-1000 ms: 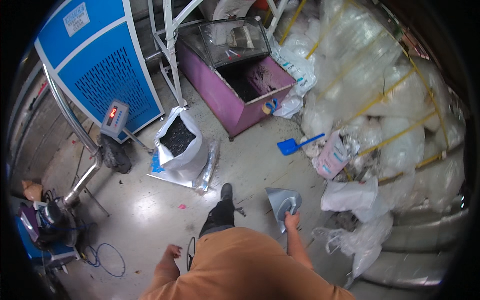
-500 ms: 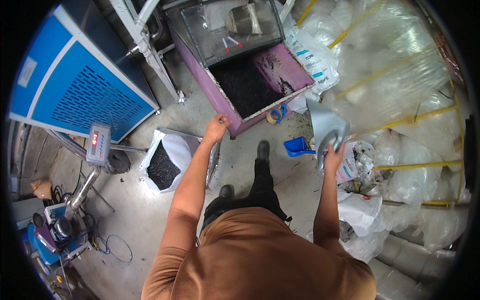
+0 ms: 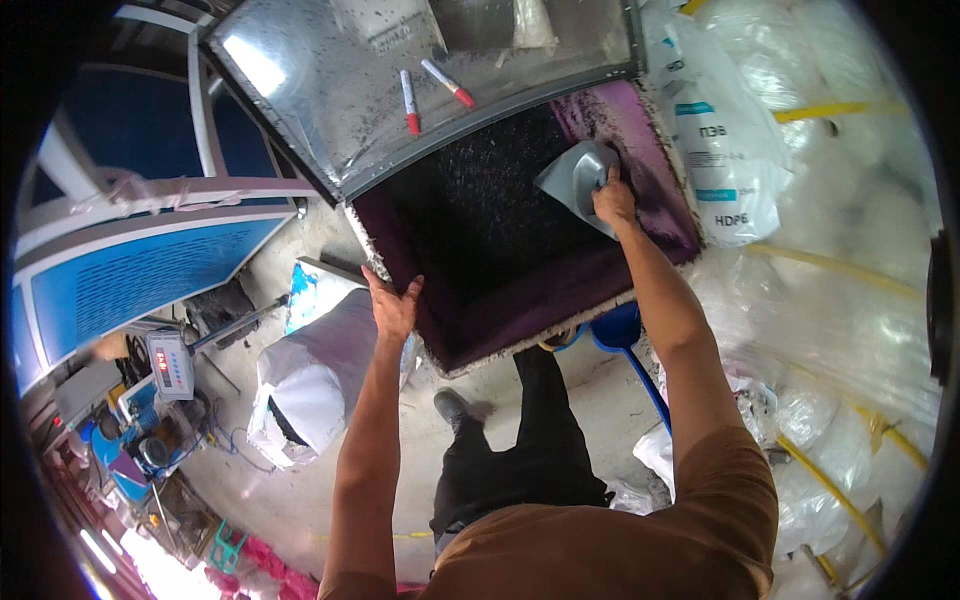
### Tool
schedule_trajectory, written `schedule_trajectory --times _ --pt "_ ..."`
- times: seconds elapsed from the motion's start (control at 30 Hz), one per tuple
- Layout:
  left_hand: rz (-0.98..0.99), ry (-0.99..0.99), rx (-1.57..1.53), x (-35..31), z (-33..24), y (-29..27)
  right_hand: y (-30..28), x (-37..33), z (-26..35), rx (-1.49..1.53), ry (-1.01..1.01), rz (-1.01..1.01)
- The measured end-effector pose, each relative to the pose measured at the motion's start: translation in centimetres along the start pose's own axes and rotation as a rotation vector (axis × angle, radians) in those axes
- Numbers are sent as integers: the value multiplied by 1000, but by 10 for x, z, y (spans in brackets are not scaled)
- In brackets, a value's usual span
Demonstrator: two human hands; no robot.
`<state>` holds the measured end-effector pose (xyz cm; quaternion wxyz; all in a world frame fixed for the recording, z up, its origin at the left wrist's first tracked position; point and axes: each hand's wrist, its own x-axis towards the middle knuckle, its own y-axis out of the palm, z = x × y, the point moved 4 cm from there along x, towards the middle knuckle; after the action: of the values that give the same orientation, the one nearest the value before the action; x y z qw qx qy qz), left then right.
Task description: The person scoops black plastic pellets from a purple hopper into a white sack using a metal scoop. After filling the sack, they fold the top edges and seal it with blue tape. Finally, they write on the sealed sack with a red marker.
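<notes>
Reaching into the purple bin [image 3: 640, 130] in the upper middle, the right hand [image 3: 612, 198] grips a grey scoop [image 3: 578, 180] over black bits [image 3: 480, 200], ready to dig, while the left hand [image 3: 394, 305], fingers spread, steadies the rim.

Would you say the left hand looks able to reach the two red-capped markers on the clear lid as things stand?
Probably yes. The left hand rests on the purple bin's rim holding nothing, and the markers lie uncovered on the clear lid just beyond, nothing between; it would be a long stretch.
</notes>
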<state>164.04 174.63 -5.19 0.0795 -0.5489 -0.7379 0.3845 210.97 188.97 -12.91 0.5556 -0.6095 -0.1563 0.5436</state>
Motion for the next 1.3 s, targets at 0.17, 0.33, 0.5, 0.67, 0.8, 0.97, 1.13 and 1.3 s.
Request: schedule_trajectory --times 0.17,0.33,0.5,0.67,0.8,0.97,1.13,1.3 --pt "-145 120 138 5 -35 32 99 158 -101 -234 -56 -230" --pt "-140 -195 171 0 -65 8 168 158 -43 -409 -120 201" --pt "-162 -81 271 5 -46 11 258 108 -9 -249 -169 459" --pt "-117 -142 223 8 -57 7 307 47 13 -150 -200 522" --pt "-106 -188 221 8 -55 11 276 41 -3 -66 -200 488" --pt "-168 -111 253 -6 -42 5 152 39 -9 158 -205 407" --pt "-137 -91 197 5 -58 11 67 74 -18 451 -75 276" --pt "-65 -188 121 -1 -48 9 31 73 1 712 -15 282"
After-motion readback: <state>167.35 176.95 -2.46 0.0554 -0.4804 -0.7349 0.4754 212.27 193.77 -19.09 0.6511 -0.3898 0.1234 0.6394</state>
